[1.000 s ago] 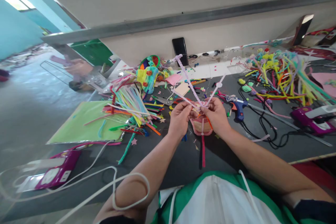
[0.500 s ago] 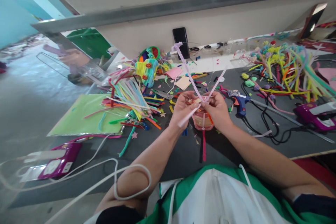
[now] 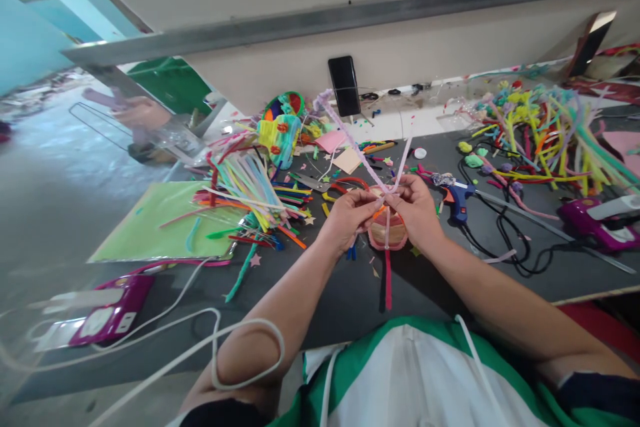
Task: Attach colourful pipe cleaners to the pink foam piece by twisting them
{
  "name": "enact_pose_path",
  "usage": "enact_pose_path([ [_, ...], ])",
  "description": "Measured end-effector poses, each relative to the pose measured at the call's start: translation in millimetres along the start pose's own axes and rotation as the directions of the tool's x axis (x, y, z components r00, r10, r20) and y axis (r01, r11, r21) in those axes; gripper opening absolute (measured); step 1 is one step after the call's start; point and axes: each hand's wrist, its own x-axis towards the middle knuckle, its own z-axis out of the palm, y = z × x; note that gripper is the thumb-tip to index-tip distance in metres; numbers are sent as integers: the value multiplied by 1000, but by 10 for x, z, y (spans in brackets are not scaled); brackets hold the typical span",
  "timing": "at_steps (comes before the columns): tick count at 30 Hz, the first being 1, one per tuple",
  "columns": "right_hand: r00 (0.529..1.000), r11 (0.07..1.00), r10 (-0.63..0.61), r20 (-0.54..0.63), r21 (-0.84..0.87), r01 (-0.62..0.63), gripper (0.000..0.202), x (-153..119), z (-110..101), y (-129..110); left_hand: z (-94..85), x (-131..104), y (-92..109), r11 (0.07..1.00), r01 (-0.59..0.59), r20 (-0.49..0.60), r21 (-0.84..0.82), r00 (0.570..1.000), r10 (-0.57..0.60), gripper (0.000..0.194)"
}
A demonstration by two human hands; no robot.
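Observation:
Light purple pipe cleaners (image 3: 353,140) cross between my two hands, above the middle of the dark table. My left hand (image 3: 353,217) pinches them near the crossing with thumb and fingers. My right hand (image 3: 416,212) is closed on them from the other side, its fingertips almost touching the left ones. One long fuzzy stem leans up to the left and ends in a curled tip; a thinner stem points up to the right. Below the hands lies a pink-rimmed basket-like piece (image 3: 389,235), partly hidden, with a red strip (image 3: 389,279) running toward me.
Orange-handled scissors (image 3: 320,183) and a bundle of pipe cleaners (image 3: 245,183) lie to the left. A blue glue gun (image 3: 459,201) with black cord rests on the right, near more pipe cleaners (image 3: 545,137). A phone (image 3: 344,85) leans against the back panel.
The purple stems have swung: the long one leans further left, the other stands steeper. The pale end that hung toward me over my left hand no longer shows. My left hand has turned slightly.

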Motion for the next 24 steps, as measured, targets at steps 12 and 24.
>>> enact_pose_path([
  [12,940,953,265,214,93,-290,40,77,-91,-68,-114,49,9,984,-83,-76,155,992,96,29],
  [24,922,895,333,198,241,-375,26,57,-69,-104,-136,55,31,998,4,-20,65,1000,-3,31],
])
